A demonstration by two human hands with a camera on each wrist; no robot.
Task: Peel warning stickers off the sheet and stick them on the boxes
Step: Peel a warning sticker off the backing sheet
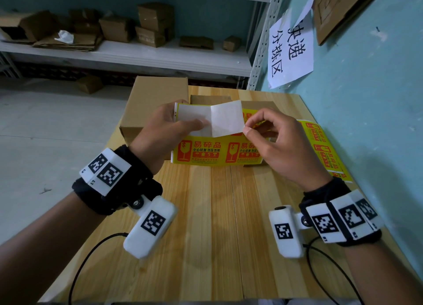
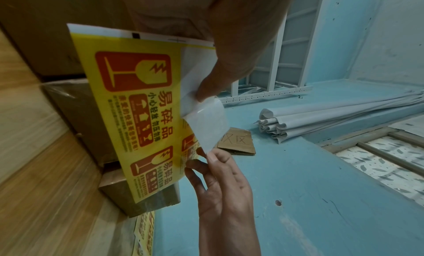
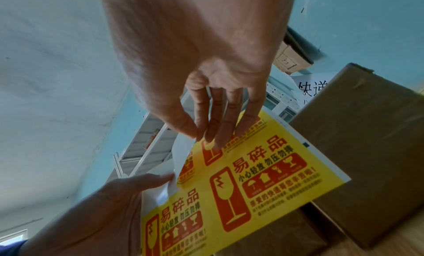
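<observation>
Yellow sticker sheet [image 1: 206,152] hangs above the table [image 1: 206,213] before the boxes [image 1: 148,107], left hand [image 1: 160,126] gripping its bare backing, right hand [image 1: 274,137] pinching a half-peeled sticker [image 1: 226,119]; thin, floppy and tacky, best held by its corner

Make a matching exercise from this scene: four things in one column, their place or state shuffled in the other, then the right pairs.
1. left hand
2. right hand
3. large cardboard box
4. handwritten white paper sign

A. fixed to the blue wall
B. pinches the corner of a half-peeled sticker
C. stands on the wooden table's far left part
D. holds the yellow sticker sheet up

Pairs: 1-D, 2-B, 3-C, 4-A
</observation>
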